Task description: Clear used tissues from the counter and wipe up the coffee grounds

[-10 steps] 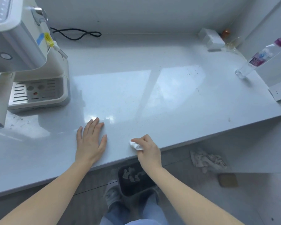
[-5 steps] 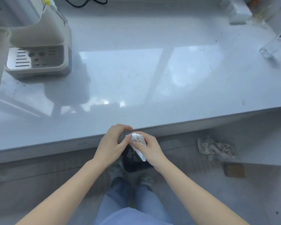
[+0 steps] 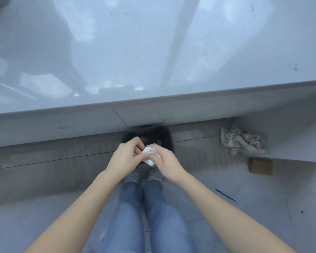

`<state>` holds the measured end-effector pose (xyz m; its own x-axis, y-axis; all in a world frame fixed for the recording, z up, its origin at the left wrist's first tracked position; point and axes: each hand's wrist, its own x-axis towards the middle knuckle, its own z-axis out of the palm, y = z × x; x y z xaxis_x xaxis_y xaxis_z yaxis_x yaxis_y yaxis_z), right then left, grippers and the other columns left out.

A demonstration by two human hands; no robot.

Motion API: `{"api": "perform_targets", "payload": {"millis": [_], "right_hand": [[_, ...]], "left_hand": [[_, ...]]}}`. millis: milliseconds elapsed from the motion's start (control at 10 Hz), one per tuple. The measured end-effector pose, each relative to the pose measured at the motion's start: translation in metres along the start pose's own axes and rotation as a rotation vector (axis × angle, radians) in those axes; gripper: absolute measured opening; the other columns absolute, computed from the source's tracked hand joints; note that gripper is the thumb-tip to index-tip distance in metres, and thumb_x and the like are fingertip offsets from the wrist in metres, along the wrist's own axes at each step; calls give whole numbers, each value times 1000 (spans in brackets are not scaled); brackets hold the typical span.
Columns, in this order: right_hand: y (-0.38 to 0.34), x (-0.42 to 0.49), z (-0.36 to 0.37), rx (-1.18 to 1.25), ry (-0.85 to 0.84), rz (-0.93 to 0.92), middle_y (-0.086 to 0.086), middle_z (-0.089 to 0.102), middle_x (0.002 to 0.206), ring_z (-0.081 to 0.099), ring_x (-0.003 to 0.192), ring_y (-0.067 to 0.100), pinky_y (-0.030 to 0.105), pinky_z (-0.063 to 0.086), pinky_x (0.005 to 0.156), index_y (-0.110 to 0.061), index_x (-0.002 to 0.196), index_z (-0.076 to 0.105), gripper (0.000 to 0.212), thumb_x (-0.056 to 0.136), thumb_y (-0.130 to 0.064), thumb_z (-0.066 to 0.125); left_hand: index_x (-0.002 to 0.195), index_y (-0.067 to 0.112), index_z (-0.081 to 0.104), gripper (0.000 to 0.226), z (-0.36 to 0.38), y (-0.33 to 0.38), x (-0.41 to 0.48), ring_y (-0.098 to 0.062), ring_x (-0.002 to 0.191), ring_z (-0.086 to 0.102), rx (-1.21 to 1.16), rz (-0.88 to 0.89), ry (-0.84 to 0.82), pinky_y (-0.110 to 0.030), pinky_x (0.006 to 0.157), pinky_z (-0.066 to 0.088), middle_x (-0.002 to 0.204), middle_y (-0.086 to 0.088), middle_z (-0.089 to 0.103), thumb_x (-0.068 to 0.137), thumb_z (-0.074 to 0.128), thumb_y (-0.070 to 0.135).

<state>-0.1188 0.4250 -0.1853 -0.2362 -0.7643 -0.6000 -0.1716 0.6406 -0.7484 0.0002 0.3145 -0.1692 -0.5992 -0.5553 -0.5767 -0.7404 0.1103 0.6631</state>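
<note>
Where the fingertips of both hands meet, they pinch a small white tissue between them; the left hand curls its fingers onto the wad from the left, the right hand closes thumb and fingers on it from the right, so each hand is clamped on the same tissue. The hold looks meant to ball the paper tight, likely trapping grounds inside so none spill on the way down; that is a judgement, as no grounds show on it here. The tissue is crumpled and folded, white with grey creases, a loose corner hanging below the fingers. It sits off the counter, in front of its near edge and lower, directly above a dark bin on the floor under the overhang; holding it there suggests a drop into the bin comes next. The bin is blurred, and its contents cannot be made out. On the counter a few dark specks lie far right, so wiping seems unfinished. A heap of crumpled paper lies on the floor to the right.
</note>
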Motion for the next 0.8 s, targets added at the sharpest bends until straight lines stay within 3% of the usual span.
{"api": "perform_targets", "payload": {"millis": [100,200,300,400,500,600,700,800], "right_hand": [[29,7,13,147,-25,90,-13,62,74,56,69,6,32,48,71,-33,85,63,15,83,-36,49],[56,26,19,197,-67,203,-4,60,79,53,66,11,28,46,63,-17,95,62,22,88,-34,50],[73,47,22,410,-14,505,3,60,84,53,60,10,24,48,58,-19,111,52,19,92,-21,46],[85,66,20,601,128,617,6,62,90,57,63,11,23,51,58,-15,113,50,21,93,-15,44],[92,78,18,768,173,674,5,61,104,65,79,17,27,54,64,-16,121,46,26,96,-22,44],[98,83,17,849,173,743,1,51,121,67,93,26,31,55,66,-23,134,35,43,95,-31,50],[108,79,20,894,210,762,4,39,144,65,99,29,34,56,72,-30,147,17,62,95,-33,51],[111,72,22,893,229,768,3,35,151,64,105,27,33,55,75,-30,149,9,66,96,-29,49]], "left_hand": [[74,29,51,20,30,-25,17,-11,67,62,9,-65,-89,-30,64,50,69,7,68,74,70,36],[73,29,50,19,57,-46,31,-11,65,59,-21,-127,-57,-29,61,48,67,7,65,77,68,31],[77,23,53,15,81,-59,47,-14,67,59,-126,-272,93,-30,62,47,68,9,62,80,66,29],[93,16,56,15,98,-64,66,-24,84,64,-338,-448,106,-34,76,49,88,-4,68,88,58,29],[130,9,42,48,106,-68,83,-31,113,57,-531,-623,18,-45,100,43,128,-16,56,95,44,41],[146,14,19,64,104,-70,88,-31,131,40,-494,-687,-58,-41,110,31,147,-14,38,95,38,47],[147,15,17,62,101,-75,83,-27,137,33,-476,-615,-47,-37,111,25,152,-10,32,96,39,42],[148,15,18,61,94,-72,71,-26,137,34,-451,-575,-34,-37,112,27,152,-11,32,97,40,40]]}}
